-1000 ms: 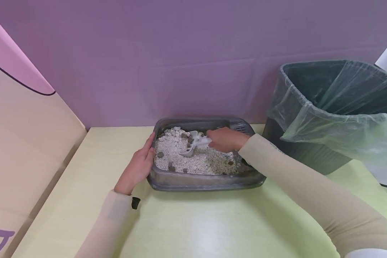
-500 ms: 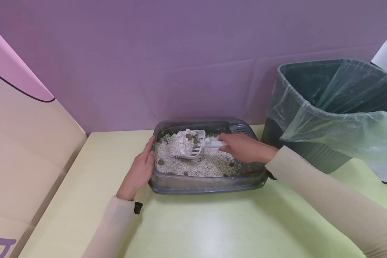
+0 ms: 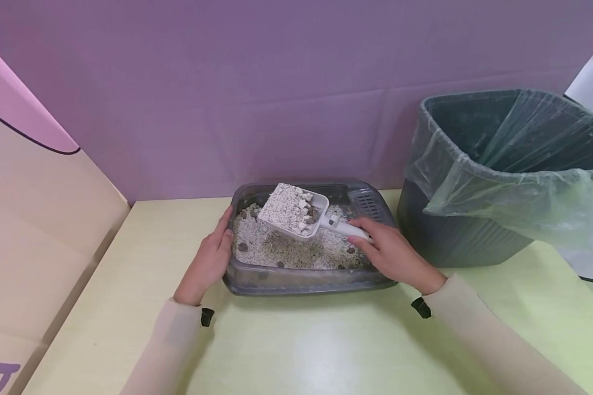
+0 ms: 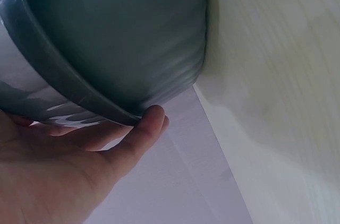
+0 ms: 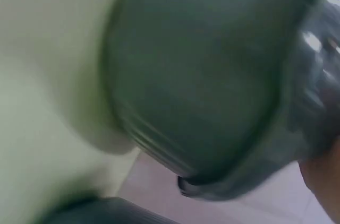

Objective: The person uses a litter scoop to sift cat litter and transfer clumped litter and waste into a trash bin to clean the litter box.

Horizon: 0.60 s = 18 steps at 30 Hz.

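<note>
Head view, right hand (image 3: 394, 253) gripping white scoop (image 3: 296, 210) heaped with litter mid-frame, left hand (image 3: 208, 258) flat against grey tray (image 3: 301, 280), lined bin (image 3: 499, 175) far right

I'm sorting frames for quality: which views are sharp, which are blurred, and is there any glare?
Head view: sharp, evenly lit, soft sheen on the table in front of the tray. Left wrist view: fairly clear, thumb in focus against the tray's rim. Right wrist view: heavily motion-blurred, with smeared highlights on the tray wall.
</note>
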Available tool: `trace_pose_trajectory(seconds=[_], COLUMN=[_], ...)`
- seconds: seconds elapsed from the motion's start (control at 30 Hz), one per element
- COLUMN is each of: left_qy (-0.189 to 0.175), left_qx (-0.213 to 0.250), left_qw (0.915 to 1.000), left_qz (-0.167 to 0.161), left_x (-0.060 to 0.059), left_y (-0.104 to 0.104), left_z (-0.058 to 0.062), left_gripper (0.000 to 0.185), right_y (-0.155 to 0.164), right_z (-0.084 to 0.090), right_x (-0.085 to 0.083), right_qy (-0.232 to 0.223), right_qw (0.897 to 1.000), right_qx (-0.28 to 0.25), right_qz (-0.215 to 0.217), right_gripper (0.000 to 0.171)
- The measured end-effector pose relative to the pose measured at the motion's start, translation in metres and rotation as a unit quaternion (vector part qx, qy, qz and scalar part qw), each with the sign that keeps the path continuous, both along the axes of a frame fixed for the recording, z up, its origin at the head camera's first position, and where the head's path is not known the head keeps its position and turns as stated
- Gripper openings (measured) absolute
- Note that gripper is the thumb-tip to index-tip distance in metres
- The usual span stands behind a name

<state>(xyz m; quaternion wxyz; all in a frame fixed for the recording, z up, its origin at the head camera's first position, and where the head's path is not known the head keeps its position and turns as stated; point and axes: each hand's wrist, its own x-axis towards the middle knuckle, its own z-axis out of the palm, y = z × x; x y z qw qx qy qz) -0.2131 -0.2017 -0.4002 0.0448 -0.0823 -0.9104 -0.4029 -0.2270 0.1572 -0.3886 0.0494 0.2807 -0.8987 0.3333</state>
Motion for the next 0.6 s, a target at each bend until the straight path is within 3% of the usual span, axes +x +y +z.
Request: trace_pose_trajectory(seconds=[0.47, 0.6], left_qy=[0.003, 0.000], left_qx=[0.003, 0.005], left_qw=[1.0000, 1.0000], left_qz=[0.001, 0.001], left_x=[-0.001, 0.000], left_y=[0.001, 0.002], left_z=[0.001, 0.002], left_gripper=[0.051, 0.051], right_y=[0.002, 0.001], right_z=[-0.013, -0.014], right_x=[0.001, 0.002], right_qy=[-0.011, 0.006], right_qw=[0.999, 0.999], right_qx=[-0.041, -0.048], right_qz=[0.000, -0.013], right_gripper=[0.035, 0.036])
